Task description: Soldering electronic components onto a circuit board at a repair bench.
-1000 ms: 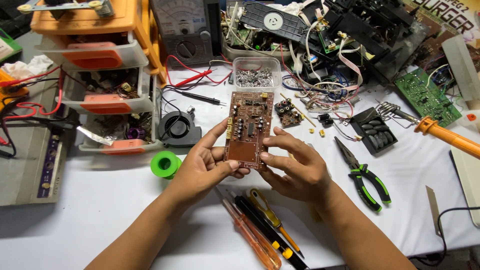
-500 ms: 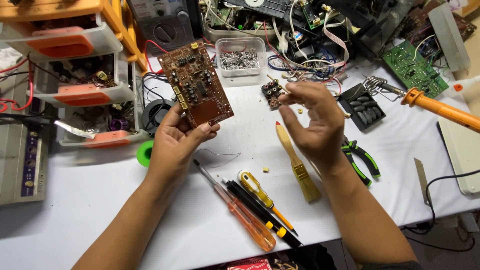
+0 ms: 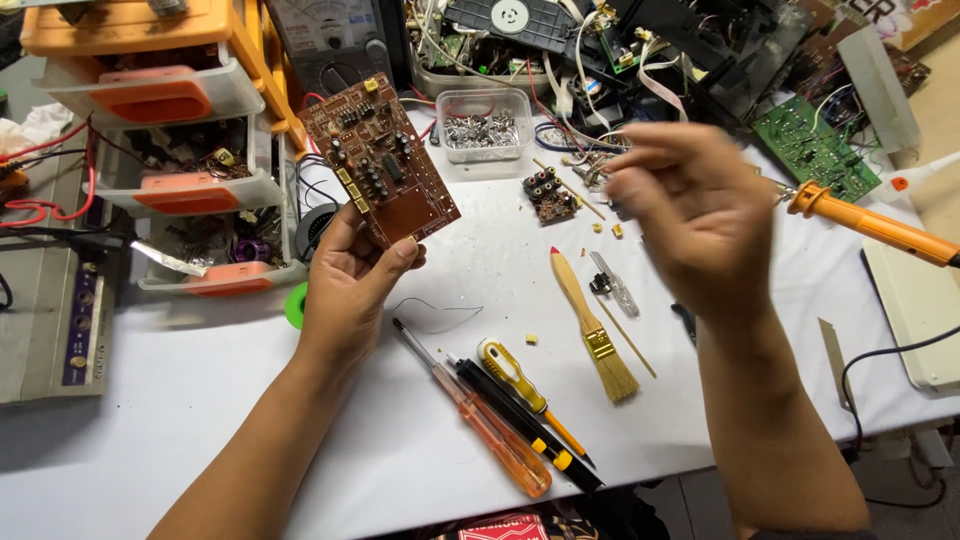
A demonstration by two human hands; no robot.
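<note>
My left hand grips the lower end of a brown circuit board and holds it tilted above the white table, component side up. My right hand is raised over the table's right half, blurred, fingers loosely curled; nothing can be made out in it. Below it lie a wooden-handled brush and a small clear tool. Between my arms rest an orange screwdriver and a yellow screwdriver.
An orange drawer unit stands at the left. A clear tub of metal parts sits behind the board. An orange soldering iron and a green circuit board lie at the right. Wires and electronics clutter the back.
My right hand let go of the board and lifted off to the right. My left hand carried the board left and tilted it. The brush came into view on the table.
</note>
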